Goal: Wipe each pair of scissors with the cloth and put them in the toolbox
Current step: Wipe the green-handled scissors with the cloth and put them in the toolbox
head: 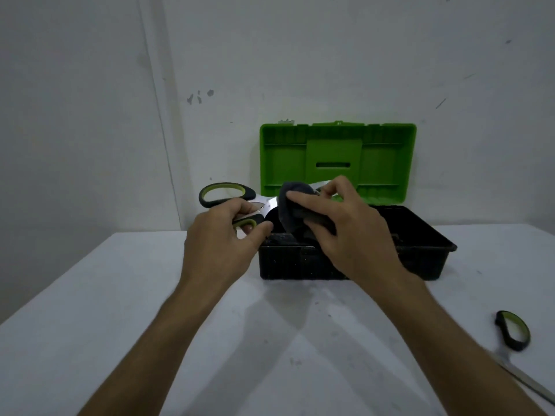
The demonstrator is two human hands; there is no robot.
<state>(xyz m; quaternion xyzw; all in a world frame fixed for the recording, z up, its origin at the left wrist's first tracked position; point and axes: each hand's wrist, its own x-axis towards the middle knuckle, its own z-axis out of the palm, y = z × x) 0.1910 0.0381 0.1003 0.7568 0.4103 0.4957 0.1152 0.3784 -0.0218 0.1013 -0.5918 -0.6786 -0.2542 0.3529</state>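
My left hand [222, 235] grips a pair of scissors [223, 196] by their black and green handles, blades pointing right above the toolbox. My right hand [348, 226] holds a dark grey cloth [292, 211] wrapped around the blades, so only a bit of steel shows on either side of it. The toolbox [426, 262] is black with an upright green lid [338, 162] and stands open at the back of the white table. A second pair of scissors [515, 334] lies flat on the table at the right edge, its blades running off toward the bottom right corner.
The white table [120, 310] stands against a pale wall. Its left edge runs diagonally from the wall toward the lower left. The inside of the toolbox is mostly hidden behind my hands and the cloth.
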